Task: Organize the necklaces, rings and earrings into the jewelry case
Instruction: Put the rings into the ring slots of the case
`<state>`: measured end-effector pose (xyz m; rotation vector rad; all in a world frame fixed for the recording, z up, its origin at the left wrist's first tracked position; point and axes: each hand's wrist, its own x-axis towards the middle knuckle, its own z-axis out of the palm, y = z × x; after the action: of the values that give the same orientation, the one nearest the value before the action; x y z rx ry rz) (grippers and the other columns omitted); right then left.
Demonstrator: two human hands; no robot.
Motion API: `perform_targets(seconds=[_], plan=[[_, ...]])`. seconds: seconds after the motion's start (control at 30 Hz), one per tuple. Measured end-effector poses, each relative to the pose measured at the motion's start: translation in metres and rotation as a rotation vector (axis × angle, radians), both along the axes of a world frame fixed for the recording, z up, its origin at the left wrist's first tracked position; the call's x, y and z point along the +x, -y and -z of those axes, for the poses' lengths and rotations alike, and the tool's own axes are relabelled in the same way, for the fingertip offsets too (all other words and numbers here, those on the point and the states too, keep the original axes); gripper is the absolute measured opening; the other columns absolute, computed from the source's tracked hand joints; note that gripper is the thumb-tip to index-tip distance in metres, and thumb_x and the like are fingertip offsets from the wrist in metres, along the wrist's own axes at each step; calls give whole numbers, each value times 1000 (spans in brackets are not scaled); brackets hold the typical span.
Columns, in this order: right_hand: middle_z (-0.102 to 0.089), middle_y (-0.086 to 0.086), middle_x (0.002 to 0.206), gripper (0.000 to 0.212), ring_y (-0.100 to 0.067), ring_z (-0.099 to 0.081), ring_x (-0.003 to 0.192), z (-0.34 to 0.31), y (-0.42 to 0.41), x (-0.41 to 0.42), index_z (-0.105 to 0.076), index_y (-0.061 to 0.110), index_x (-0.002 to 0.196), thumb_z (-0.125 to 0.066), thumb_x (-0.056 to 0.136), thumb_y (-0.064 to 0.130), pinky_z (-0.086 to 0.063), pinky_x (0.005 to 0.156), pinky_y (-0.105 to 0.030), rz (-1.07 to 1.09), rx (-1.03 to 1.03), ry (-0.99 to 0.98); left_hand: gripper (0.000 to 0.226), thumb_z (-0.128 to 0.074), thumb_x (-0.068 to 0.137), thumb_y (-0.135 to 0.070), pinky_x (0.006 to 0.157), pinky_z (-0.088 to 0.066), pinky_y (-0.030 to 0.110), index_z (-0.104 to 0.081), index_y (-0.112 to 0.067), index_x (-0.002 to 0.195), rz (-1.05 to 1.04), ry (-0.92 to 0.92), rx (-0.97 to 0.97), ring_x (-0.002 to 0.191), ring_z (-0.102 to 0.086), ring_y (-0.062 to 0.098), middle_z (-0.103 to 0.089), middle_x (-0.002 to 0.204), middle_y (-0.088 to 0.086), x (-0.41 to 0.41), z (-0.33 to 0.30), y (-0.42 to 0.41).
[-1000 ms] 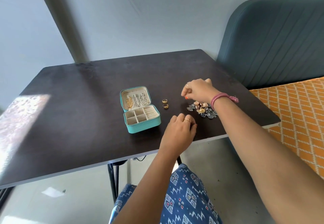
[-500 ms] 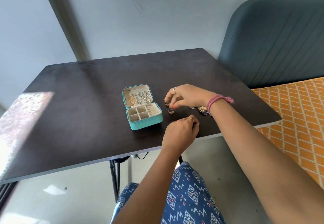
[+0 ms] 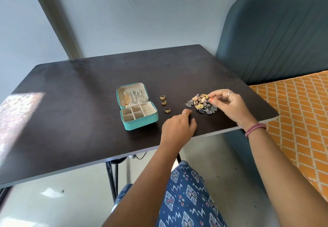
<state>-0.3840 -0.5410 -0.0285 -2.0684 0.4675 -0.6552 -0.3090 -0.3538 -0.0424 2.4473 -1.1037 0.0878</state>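
Earrings (image 3: 201, 103) lie heaped right of the open case (image 3: 138, 110); the right hand (image 3: 229, 105) pinches one to sort it, left hand (image 3: 178, 129) resting loosely curled nearby.

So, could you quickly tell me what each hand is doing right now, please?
Left hand: loosely curled, resting on the table, holding nothing.
Right hand: pinching a piece at the earring pile.

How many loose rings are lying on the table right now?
3, all between the case and the earring pile: one farthest, one just nearer, one nearest. The pile may hide more.
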Motion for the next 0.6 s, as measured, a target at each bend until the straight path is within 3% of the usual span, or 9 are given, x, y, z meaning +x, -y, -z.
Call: perform_targets(seconds=[0.07, 0.17, 0.23, 0.3, 0.47, 0.6], plan=[[-61, 6, 114, 10, -6, -60, 103, 6, 0, -1, -72, 30, 94, -70, 86, 23, -51, 89, -27, 8, -22, -10, 41, -35, 101, -38, 60, -39, 30, -39, -24, 139, -31, -15, 37, 87, -65, 26, -70, 96, 4, -2, -3, 6], [-54, 7, 122, 17, -6, -52, 112, 8, -1, 4, -72, 26, 102, -71, 86, 27, -42, 86, -16, -3, -137, -71, 48, -34, 101, -39, 63, -37, 32, -30, -23, 146, -62, -28, 59, 95, -65, 30, -70, 101, 8, -5, -6, 19], [-53, 6, 122, 19, -11, -50, 115, 11, 0, 7, -72, 26, 105, -70, 86, 27, -42, 90, -20, -11, -198, -99, 50, -33, 101, -41, 63, -37, 32, -28, -24, 148, -70, -23, 67, 96, -65, 31, -69, 103, 9, -5, -7, 28], [-54, 3, 119, 18, -15, -51, 114, 15, 1, 10, -74, 27, 104, -70, 86, 27, -44, 96, -28, -3, -252, -95, 50, -32, 101, -43, 62, -36, 32, -29, -25, 148, -73, 5, 83, 96, -65, 30, -69, 104, 8, -5, -8, 33], [-55, 1, 118, 21, -17, -48, 115, 19, 0, 14, -74, 23, 108, -66, 89, 30, -35, 91, -23, 56, -325, -136, 46, -32, 102, -42, 61, -35, 32, -37, -23, 144, -58, 38, 83, 94, -64, 29, -69, 103, 7, -8, -8, 30], [-54, 2, 120, 23, -17, -46, 117, 19, -1, 15, -73, 22, 108, -66, 88, 30, -36, 92, -26, 64, -311, -183, 46, -31, 102, -42, 58, -33, 32, -37, -24, 144, -56, 37, 72, 91, -65, 27, -69, 100, 5, -8, -7, 30]])
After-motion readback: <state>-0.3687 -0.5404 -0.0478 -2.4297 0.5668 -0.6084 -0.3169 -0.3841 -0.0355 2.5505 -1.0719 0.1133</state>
